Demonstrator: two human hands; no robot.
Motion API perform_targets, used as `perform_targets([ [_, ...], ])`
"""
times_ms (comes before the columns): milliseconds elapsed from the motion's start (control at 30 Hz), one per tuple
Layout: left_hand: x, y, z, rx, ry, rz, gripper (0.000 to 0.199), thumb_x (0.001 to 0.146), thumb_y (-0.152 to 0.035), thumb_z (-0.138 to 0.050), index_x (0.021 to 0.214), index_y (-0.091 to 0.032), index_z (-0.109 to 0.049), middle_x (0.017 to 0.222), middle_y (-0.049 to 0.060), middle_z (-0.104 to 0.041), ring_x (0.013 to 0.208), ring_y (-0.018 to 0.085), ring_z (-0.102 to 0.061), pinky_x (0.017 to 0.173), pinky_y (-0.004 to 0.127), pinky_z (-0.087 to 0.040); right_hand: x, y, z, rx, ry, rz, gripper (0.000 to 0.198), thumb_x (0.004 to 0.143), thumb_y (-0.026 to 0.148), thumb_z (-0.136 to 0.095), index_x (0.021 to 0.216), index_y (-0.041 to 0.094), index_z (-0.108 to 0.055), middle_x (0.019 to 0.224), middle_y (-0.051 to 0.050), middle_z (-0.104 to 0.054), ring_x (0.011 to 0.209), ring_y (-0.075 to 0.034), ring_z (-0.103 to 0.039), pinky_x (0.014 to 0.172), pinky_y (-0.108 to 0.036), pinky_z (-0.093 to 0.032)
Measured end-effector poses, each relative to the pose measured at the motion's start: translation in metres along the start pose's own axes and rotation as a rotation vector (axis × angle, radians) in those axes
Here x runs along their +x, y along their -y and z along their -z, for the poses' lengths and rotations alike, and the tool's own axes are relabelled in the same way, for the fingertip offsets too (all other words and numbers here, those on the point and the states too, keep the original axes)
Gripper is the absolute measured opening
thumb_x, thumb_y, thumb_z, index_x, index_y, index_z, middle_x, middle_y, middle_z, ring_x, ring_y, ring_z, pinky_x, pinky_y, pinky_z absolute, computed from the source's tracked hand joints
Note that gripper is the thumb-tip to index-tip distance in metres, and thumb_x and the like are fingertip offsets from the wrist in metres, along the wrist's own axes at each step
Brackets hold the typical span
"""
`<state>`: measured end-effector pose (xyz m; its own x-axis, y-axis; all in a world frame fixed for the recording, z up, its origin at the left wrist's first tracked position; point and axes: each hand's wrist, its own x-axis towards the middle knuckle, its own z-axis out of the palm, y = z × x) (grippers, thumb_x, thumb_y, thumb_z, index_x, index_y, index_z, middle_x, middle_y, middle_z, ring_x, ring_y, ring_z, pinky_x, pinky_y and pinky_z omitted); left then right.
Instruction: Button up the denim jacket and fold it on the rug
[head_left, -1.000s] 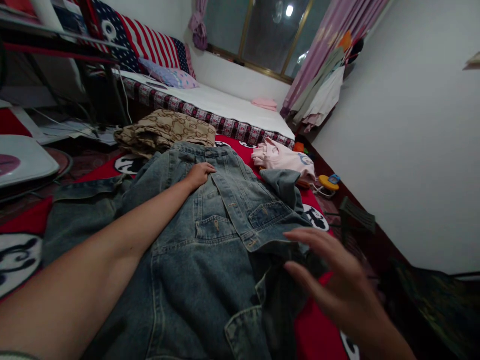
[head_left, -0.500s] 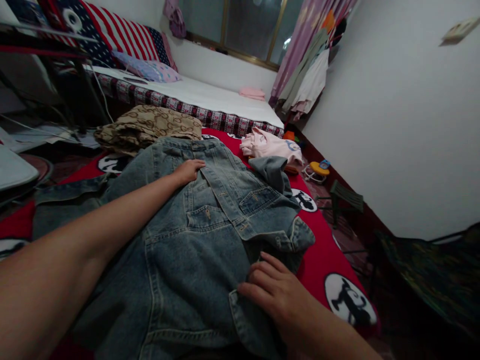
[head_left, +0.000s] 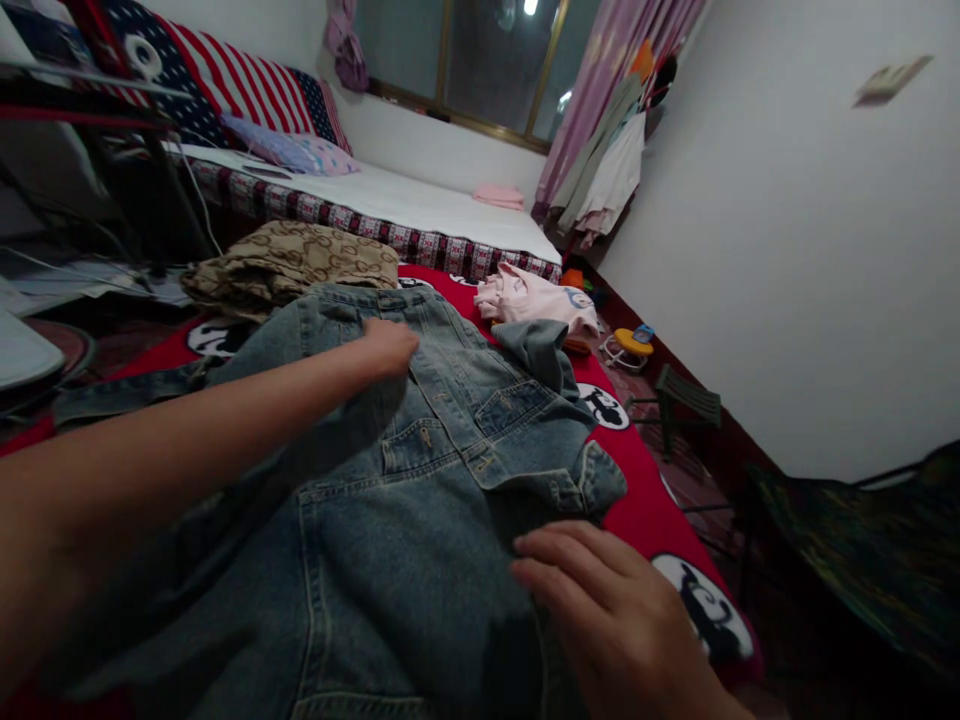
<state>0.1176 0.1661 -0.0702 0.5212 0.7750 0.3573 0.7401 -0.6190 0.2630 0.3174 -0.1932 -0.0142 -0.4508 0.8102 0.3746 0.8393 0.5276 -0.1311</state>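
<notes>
A blue denim jacket [head_left: 420, 545] lies spread out in front of me, with buttoned chest pockets and its collar end away from me. My left hand [head_left: 390, 345] is at the upper front of the jacket, beside the button strip; its fingers are blurred and partly hidden, so their grip does not show. Over the lower right part of the jacket is my right hand [head_left: 600, 595], fingers stretched out and holding nothing. Whether its fingertips touch the denim is unclear. One cuffed sleeve [head_left: 600, 478] is folded in at the right.
Under the jacket is a red blanket [head_left: 637, 490] with white cartoon circles. A brown patterned folded cloth [head_left: 315, 255] and folded pink clothing [head_left: 536, 298] lie beyond it. A bed [head_left: 420, 190] stands by the window. At right are a small yellow stool [head_left: 634, 342] and a dark chair [head_left: 862, 560].
My right hand has come off the jacket's lower edge flap, which it was touching, and opened out. My left hand has shifted slightly right and down, its forearm swinging toward me.
</notes>
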Motion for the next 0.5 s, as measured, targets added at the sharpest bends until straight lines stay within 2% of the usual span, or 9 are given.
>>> perform_targets([
  [67, -0.003, -0.038, 0.011, 0.040, 0.027, -0.040, 0.004, 0.065, -0.020, -0.069, 0.066, -0.016, -0.071, 0.074, 0.010, -0.070, 0.094, 0.033, -0.066, 0.088, 0.043, -0.046, 0.029, 0.003, -0.003, -0.031, -0.009, 0.047, 0.035, 0.087, 0.011, -0.051, 0.116, 0.025, -0.063, 0.119, -0.007, -0.067, 0.113, -0.023, -0.057, 0.098, -0.039, -0.042],
  [100, -0.004, -0.057, 0.016, 0.036, 0.010, -0.062, 0.008, 0.070, -0.023, -0.067, 0.070, -0.017, -0.072, 0.076, 0.009, -0.070, 0.093, 0.032, -0.066, 0.087, 0.041, -0.046, 0.043, -0.004, -0.008, -0.063, 0.030, 0.011, 0.037, 0.085, 0.009, -0.053, 0.116, 0.026, -0.063, 0.120, -0.007, -0.067, 0.115, -0.025, -0.056, 0.101, -0.042, -0.039],
  [133, -0.006, -0.075, 0.020, 0.001, -0.003, -0.087, 0.011, 0.073, -0.025, -0.065, 0.073, -0.019, -0.073, 0.076, 0.008, -0.070, 0.090, 0.030, -0.067, 0.084, 0.039, -0.047, 0.055, -0.017, -0.015, -0.091, 0.082, -0.063, 0.038, 0.082, 0.008, -0.056, 0.113, 0.026, -0.065, 0.115, -0.008, -0.069, 0.110, -0.026, -0.058, 0.099, -0.044, -0.039],
  [200, -0.008, -0.103, 0.025, -0.148, -0.027, -0.121, 0.014, 0.076, -0.028, -0.063, 0.076, -0.020, -0.074, 0.074, 0.006, -0.070, 0.079, 0.024, -0.067, 0.075, 0.032, -0.049, 0.075, -0.058, -0.033, -0.107, 0.198, -0.293, 0.021, 0.078, 0.009, -0.058, 0.089, 0.021, -0.072, 0.085, -0.010, -0.072, 0.087, -0.026, -0.064, 0.083, -0.040, -0.044],
  [233, -0.009, -0.112, 0.026, -0.257, -0.044, -0.128, 0.016, 0.077, -0.028, -0.061, 0.078, -0.019, -0.074, 0.072, 0.005, -0.070, 0.073, 0.020, -0.066, 0.070, 0.029, -0.048, 0.081, -0.082, -0.041, -0.078, 0.185, -0.445, 0.015, 0.080, 0.014, -0.058, 0.081, 0.019, -0.072, 0.078, -0.010, -0.071, 0.080, -0.025, -0.064, 0.077, -0.038, -0.045],
  [267, -0.010, -0.116, 0.024, -0.382, -0.061, -0.125, 0.018, 0.079, -0.028, -0.059, 0.079, -0.018, -0.074, 0.070, 0.004, -0.069, 0.068, 0.018, -0.064, 0.066, 0.026, -0.048, 0.085, -0.107, -0.050, -0.002, 0.127, -0.570, 0.013, 0.080, 0.020, -0.059, 0.077, 0.019, -0.071, 0.076, -0.008, -0.070, 0.076, -0.023, -0.063, 0.072, -0.035, -0.044],
  [367, -0.018, -0.115, 0.012, -0.742, -0.111, -0.068, 0.026, 0.084, -0.032, -0.054, 0.082, -0.013, -0.071, 0.064, 0.002, -0.066, 0.058, 0.013, -0.060, 0.057, 0.022, -0.045, 0.086, -0.160, -0.069, 0.468, -0.036, -0.763, 0.018, 0.075, 0.032, -0.062, 0.069, 0.016, -0.068, 0.066, -0.003, -0.066, 0.064, -0.017, -0.058, 0.063, -0.028, -0.041],
  [433, -0.028, -0.109, 0.002, -0.856, -0.122, -0.018, 0.031, 0.086, -0.038, -0.052, 0.076, -0.013, -0.068, 0.057, 0.001, -0.062, 0.051, 0.012, -0.056, 0.052, 0.021, -0.042, 0.082, -0.173, -0.079, 0.690, -0.151, -0.821, 0.024, 0.069, 0.038, -0.064, 0.069, 0.014, -0.067, 0.062, -0.002, -0.064, 0.060, -0.015, -0.055, 0.060, -0.026, -0.040],
  [500, -0.040, -0.107, -0.006, -0.854, -0.033, -0.052, 0.039, 0.088, -0.042, -0.050, 0.066, -0.014, -0.065, 0.050, -0.001, -0.056, 0.046, 0.010, -0.051, 0.048, 0.021, -0.038, 0.079, -0.173, -0.086, 0.745, -0.246, -0.834, 0.028, 0.066, 0.041, -0.066, 0.070, 0.014, -0.068, 0.064, -0.002, -0.064, 0.062, -0.015, -0.054, 0.061, -0.026, -0.040],
])
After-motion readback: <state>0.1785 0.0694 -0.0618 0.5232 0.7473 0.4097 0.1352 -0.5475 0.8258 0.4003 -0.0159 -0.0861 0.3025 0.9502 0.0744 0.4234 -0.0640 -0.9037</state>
